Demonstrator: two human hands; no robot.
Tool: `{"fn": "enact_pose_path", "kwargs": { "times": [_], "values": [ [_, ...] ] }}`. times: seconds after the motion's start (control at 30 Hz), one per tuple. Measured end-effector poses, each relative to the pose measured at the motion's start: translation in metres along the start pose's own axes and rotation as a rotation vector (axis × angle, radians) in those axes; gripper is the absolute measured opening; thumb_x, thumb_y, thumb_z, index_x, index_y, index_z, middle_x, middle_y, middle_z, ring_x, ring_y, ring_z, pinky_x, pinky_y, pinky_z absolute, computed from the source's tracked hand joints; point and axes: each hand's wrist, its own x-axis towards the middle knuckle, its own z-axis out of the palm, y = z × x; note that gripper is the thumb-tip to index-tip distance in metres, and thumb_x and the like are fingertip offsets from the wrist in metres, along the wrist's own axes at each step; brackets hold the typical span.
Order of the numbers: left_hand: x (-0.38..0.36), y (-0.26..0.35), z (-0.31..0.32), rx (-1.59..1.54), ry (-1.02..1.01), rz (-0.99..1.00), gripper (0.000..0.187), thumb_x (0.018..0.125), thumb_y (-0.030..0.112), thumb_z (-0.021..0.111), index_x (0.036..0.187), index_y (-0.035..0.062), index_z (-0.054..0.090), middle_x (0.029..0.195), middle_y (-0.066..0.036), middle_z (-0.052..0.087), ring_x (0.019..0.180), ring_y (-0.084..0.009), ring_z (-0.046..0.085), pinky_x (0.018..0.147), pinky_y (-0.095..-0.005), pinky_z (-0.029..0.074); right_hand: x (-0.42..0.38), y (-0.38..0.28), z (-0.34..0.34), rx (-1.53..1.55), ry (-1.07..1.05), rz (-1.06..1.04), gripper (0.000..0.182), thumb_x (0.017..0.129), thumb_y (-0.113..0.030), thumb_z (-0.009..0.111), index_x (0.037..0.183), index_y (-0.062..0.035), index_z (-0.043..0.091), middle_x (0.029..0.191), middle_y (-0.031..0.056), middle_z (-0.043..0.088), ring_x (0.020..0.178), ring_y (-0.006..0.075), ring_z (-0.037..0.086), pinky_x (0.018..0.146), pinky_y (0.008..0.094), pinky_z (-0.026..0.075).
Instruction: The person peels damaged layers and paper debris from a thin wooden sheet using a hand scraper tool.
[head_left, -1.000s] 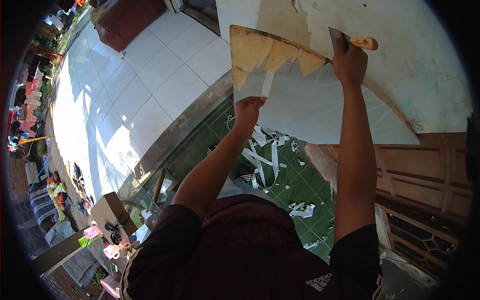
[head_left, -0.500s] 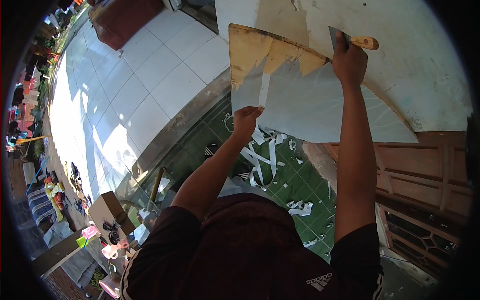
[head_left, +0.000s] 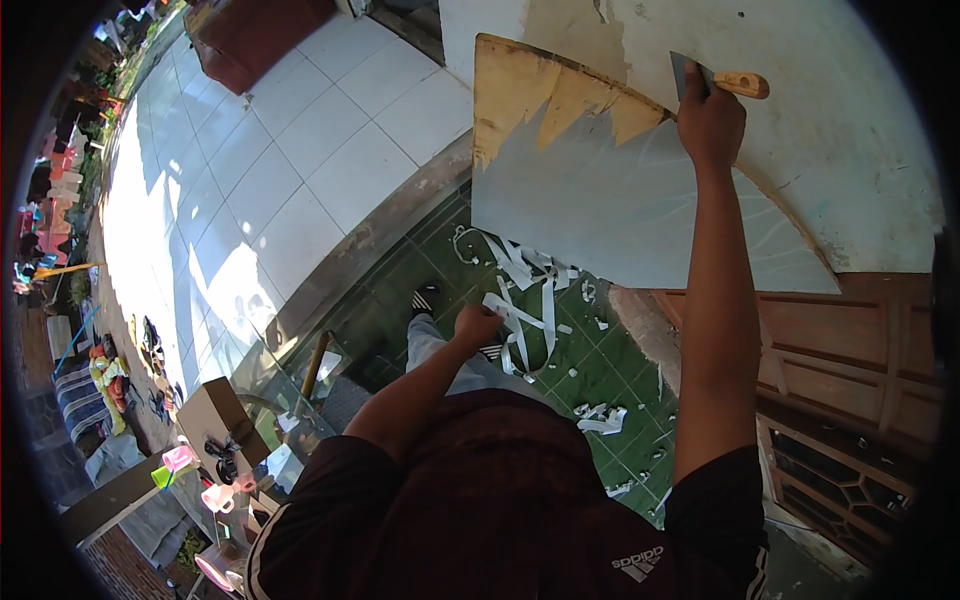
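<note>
My right hand is closed around a putty knife with a grey blade and wooden handle, at the upper edge of a large board. The board leans near the wall; its face is pale grey, with a jagged bare yellowish-brown area along the top left. My left hand is low, apart from the board, with its fingers closed. Whether a strip is in those fingers is hard to make out, since loose white strips lie on the floor right behind them.
Scraps lie on the green tiled floor. A raised white-tiled ledge runs along the left. A wooden door is at right. At lower left, a cardboard box stands among cups and other items.
My left hand has dropped away from the board toward my leg. The narrow white strip it was pulling is off the board's face. My right hand keeps the putty knife at the edge.
</note>
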Motion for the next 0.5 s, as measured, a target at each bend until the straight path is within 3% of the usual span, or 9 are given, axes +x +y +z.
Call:
{"fn": "enact_pose_path", "kwargs": {
  "times": [0.13,0.23,0.27,0.3,0.4,0.43,0.47,0.5],
  "values": [
    [-0.009,-0.016,-0.005,0.365,0.050,0.262,0.023,0.076,0.023,0.078,0.087,0.0034,0.083,0.082,-0.022,0.076,0.078,-0.0395,0.075,0.081,-0.0509,0.060,0.003,0.002,0.003,0.029,0.074,-0.063,0.055,0.106,-0.051,0.058,0.098,0.0000,0.077,0.092,0.0194,0.078,0.091,0.0387,0.076,0.083,0.0480,0.059],
    [0.007,0.005,-0.015,0.403,0.174,0.408,0.017,0.074,0.017,0.076,0.085,0.0050,0.081,0.083,-0.023,0.075,0.083,-0.0424,0.073,0.084,-0.0520,0.059,-0.009,-0.002,-0.001,0.343,0.319,-0.214,0.053,0.108,-0.047,0.061,0.101,0.0037,0.077,0.092,0.0186,0.078,0.088,0.0333,0.076,0.078,0.0410,0.057],
    [0.019,0.007,-0.014,0.345,0.241,0.454,0.016,0.073,0.017,0.077,0.084,0.0060,0.080,0.083,-0.022,0.074,0.087,-0.0424,0.072,0.086,-0.0514,0.057,-0.016,-0.008,-0.003,0.577,0.401,-0.269,0.040,0.108,-0.035,0.065,0.105,0.0041,0.076,0.095,0.0153,0.078,0.085,0.0290,0.075,0.076,0.0374,0.056],
    [0.029,0.010,-0.013,0.285,0.308,0.498,0.015,0.071,0.017,0.078,0.082,0.0070,0.080,0.083,-0.022,0.073,0.090,-0.0425,0.071,0.087,-0.0508,0.056,-0.027,-0.014,-0.009,0.621,0.402,-0.370,0.036,0.108,-0.030,0.065,0.107,0.0040,0.075,0.096,0.0145,0.078,0.085,0.0279,0.074,0.076,0.0370,0.056],
    [0.026,0.050,-0.030,0.244,0.066,0.484,0.022,0.075,0.007,0.070,0.095,0.0064,0.080,0.093,-0.023,0.075,0.092,-0.0418,0.073,0.086,-0.0513,0.057,-0.074,-0.046,-0.032,0.571,0.226,-0.707,0.020,0.107,-0.015,0.063,0.109,0.0012,0.074,0.097,0.0119,0.075,0.087,0.0250,0.070,0.076,0.0360,0.055],
    [0.033,0.056,-0.034,0.234,-0.019,0.487,0.026,0.076,0.005,0.067,0.098,0.0063,0.080,0.097,-0.023,0.076,0.093,-0.0413,0.074,0.087,-0.0512,0.058,-0.089,-0.053,-0.024,0.573,0.141,-0.736,0.013,0.099,-0.011,0.071,0.108,-0.0049,0.076,0.097,0.0095,0.077,0.081,0.0275,0.068,0.076,0.0379,0.052],
    [0.039,0.064,-0.036,0.400,-0.072,0.529,0.033,0.078,0.004,0.066,0.107,0.0086,0.080,0.102,-0.020,0.077,0.096,-0.0399,0.074,0.090,-0.0497,0.058,-0.093,-0.061,-0.010,0.547,0.162,-0.832,0.012,0.097,-0.012,0.073,0.108,-0.0060,0.076,0.095,0.0080,0.077,0.084,0.0260,0.070,0.077,0.0377,0.051],
    [0.040,0.067,-0.032,0.445,-0.061,0.592,0.034,0.079,0.005,0.066,0.110,0.0087,0.080,0.101,-0.020,0.077,0.096,-0.0399,0.075,0.090,-0.0500,0.059,-0.099,-0.062,0.001,0.496,0.074,-0.786,0.012,0.098,-0.015,0.073,0.107,-0.0070,0.076,0.096,0.0069,0.077,0.087,0.0244,0.071,0.083,0.0390,0.048]
  ]
}}
